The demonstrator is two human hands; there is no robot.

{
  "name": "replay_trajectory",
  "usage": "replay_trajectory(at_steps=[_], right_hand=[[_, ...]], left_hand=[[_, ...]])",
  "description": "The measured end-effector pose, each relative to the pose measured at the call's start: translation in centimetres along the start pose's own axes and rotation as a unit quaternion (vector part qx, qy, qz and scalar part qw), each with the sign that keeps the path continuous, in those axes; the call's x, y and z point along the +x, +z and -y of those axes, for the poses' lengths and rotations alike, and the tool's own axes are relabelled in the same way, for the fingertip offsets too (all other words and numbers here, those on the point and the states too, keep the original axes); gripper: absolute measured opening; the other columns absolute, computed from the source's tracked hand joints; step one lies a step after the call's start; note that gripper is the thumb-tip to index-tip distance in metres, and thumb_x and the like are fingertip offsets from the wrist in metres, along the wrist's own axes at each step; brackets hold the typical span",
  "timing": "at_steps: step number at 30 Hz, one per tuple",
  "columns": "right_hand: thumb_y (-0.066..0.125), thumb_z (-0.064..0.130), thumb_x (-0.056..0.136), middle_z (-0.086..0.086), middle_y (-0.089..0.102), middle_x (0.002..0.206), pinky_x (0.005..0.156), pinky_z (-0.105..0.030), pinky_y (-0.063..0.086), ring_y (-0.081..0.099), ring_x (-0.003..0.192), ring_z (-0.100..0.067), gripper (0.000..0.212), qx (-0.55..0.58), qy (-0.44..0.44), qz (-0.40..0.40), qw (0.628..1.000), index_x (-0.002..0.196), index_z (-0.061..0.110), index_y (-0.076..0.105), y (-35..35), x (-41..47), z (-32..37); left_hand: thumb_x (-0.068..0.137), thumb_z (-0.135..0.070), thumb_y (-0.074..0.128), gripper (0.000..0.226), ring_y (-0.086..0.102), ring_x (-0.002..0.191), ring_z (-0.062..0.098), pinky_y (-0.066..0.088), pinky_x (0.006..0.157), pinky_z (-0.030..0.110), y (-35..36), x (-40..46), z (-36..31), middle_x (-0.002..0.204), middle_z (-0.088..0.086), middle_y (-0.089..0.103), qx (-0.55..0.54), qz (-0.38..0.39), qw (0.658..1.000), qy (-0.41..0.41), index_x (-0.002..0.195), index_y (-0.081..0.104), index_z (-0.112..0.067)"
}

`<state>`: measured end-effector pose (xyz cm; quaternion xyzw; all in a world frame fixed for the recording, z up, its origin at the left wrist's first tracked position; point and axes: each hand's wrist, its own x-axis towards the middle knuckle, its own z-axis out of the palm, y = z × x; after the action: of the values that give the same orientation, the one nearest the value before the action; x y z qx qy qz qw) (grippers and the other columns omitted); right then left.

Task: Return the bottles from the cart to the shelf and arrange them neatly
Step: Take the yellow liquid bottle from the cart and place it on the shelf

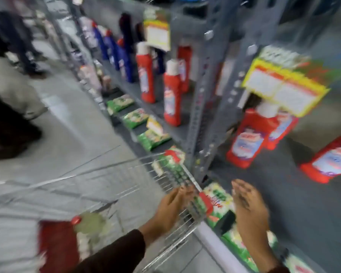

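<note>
Blurred view, wire cart (165, 174) standing beside grey metal shelf (205, 75), left hand (171, 205) lying open on cart rim, right hand (248, 205) hovering open, empty, red plastic bottles (172, 95) standing upright on shelf, red bottle (57, 247) lying in cart, green packets (135, 117) lining shelf's lower edge, grey floor (71, 119).

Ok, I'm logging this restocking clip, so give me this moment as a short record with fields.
setting: shop aisle beside a grey shelf
left hand: open, over the cart rim
right hand: open, holding nothing, near the shelf
in cart: one red bottle, lying down
on shelf: red bottles upright, blue bottles behind
lower shelf: green packets
image: motion-blurred
</note>
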<state>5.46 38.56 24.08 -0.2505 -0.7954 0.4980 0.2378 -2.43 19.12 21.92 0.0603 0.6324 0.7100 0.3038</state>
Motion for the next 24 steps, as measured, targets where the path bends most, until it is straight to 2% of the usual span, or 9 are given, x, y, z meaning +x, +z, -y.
replay_trajectory(at_steps=[3, 5, 7, 10, 12, 14, 17, 19, 24], right_hand=[[0.066, -0.004, 0.087, 0.026, 0.074, 0.100, 0.081, -0.006, 0.050, 0.068, 0.092, 0.006, 0.042, -0.012, -0.018, 0.134, 0.991, 0.090, 0.038, 0.072, 3.1, -4.6, 0.2], [0.067, -0.012, 0.084, 0.032, 0.073, 0.093, 0.077, -0.003, 0.048, 0.068, 0.086, 0.011, 0.051, -0.039, -0.022, 0.231, 0.972, 0.084, 0.038, 0.071, 6.7, -6.3, 0.1], [0.067, -0.011, 0.084, 0.032, 0.073, 0.083, 0.072, -0.002, 0.048, 0.066, 0.078, 0.014, 0.053, -0.062, -0.017, 0.322, 0.944, 0.082, 0.041, 0.067, 11.3, -7.4, -0.5], [0.063, -0.007, 0.088, 0.021, 0.070, 0.080, 0.077, -0.017, 0.052, 0.066, 0.078, 0.007, 0.040, -0.102, 0.017, 0.452, 0.886, 0.085, 0.033, 0.068, 17.7, -8.3, -1.7], [0.058, -0.005, 0.091, 0.009, 0.070, 0.092, 0.087, -0.031, 0.054, 0.068, 0.090, -0.013, 0.025, -0.127, 0.043, 0.536, 0.834, 0.096, 0.016, 0.071, 21.5, -9.1, -2.7], [0.054, 0.002, 0.093, -0.004, 0.071, 0.103, 0.088, -0.039, 0.055, 0.069, 0.095, -0.026, 0.022, -0.172, 0.051, 0.596, 0.783, 0.103, 0.013, 0.070, 24.2, -10.1, -3.4], [0.048, 0.006, 0.094, -0.008, 0.068, 0.114, 0.089, -0.039, 0.056, 0.067, 0.099, -0.025, 0.027, -0.244, 0.041, 0.652, 0.717, 0.109, 0.019, 0.068, 27.4, -11.8, -4.6], [0.050, 0.006, 0.095, -0.007, 0.065, 0.120, 0.093, -0.038, 0.056, 0.066, 0.102, -0.022, 0.027, -0.270, 0.047, 0.668, 0.692, 0.112, 0.019, 0.066, 28.6, -12.5, -5.2], [0.054, 0.006, 0.092, -0.006, 0.064, 0.123, 0.093, -0.036, 0.055, 0.064, 0.105, -0.021, 0.028, -0.301, 0.054, 0.681, 0.666, 0.115, 0.017, 0.065, 29.1, -12.4, -6.1]], left_hand=[[0.101, -0.016, 0.043, 0.024, 0.065, 0.066, 0.017, 0.050, 0.056, 0.017, -9.0, -4.1, 3.2, 0.083, 0.009, 0.070, 0.006, -0.133, 0.984, -0.121, 0.088, 0.062, -0.010], [0.097, -0.008, 0.051, 0.026, 0.049, 0.046, 0.006, 0.032, 0.040, 0.013, -15.4, -7.0, 5.7, 0.065, 0.007, 0.058, 0.136, -0.205, 0.952, -0.184, 0.071, 0.056, -0.010], [0.093, -0.007, 0.056, 0.031, 0.042, 0.038, -0.001, 0.025, 0.040, 0.019, -20.9, -9.9, 8.9, 0.055, 0.004, 0.045, 0.313, -0.211, 0.890, -0.256, 0.062, 0.057, -0.001], [0.092, -0.023, 0.058, 0.030, 0.069, 0.079, 0.009, 0.045, 0.064, 0.024, -25.1, -12.0, 12.5, 0.082, 0.012, 0.060, 0.450, -0.144, 0.812, -0.342, 0.100, 0.067, 0.005], [0.088, -0.033, 0.063, 0.040, 0.063, 0.111, 0.027, 0.045, 0.085, 0.029, -26.3, -12.6, 14.8, 0.115, 0.017, 0.066, 0.486, -0.080, 0.783, -0.380, 0.115, 0.064, -0.003], [0.082, -0.038, 0.069, 0.050, 0.060, 0.116, 0.030, 0.047, 0.089, 0.031, -26.2, -12.6, 16.3, 0.125, 0.013, 0.065, 0.492, -0.038, 0.769, -0.407, 0.120, 0.061, -0.007], [0.067, -0.038, 0.081, 0.061, 0.062, 0.112, 0.028, 0.050, 0.089, 0.032, -25.9, -11.7, 18.4, 0.123, 0.007, 0.066, 0.502, 0.039, 0.746, -0.436, 0.119, 0.061, -0.012], [0.060, -0.036, 0.086, 0.066, 0.063, 0.111, 0.026, 0.051, 0.087, 0.033, -25.4, -10.9, 19.0, 0.122, 0.007, 0.067, 0.528, 0.081, 0.715, -0.451, 0.117, 0.063, -0.011], [0.066, -0.028, 0.085, 0.058, 0.063, 0.115, 0.025, 0.053, 0.089, 0.032, -25.8, -9.3, 19.6, 0.126, 0.008, 0.065, 0.491, 0.079, 0.706, -0.503, 0.116, 0.066, -0.005]])
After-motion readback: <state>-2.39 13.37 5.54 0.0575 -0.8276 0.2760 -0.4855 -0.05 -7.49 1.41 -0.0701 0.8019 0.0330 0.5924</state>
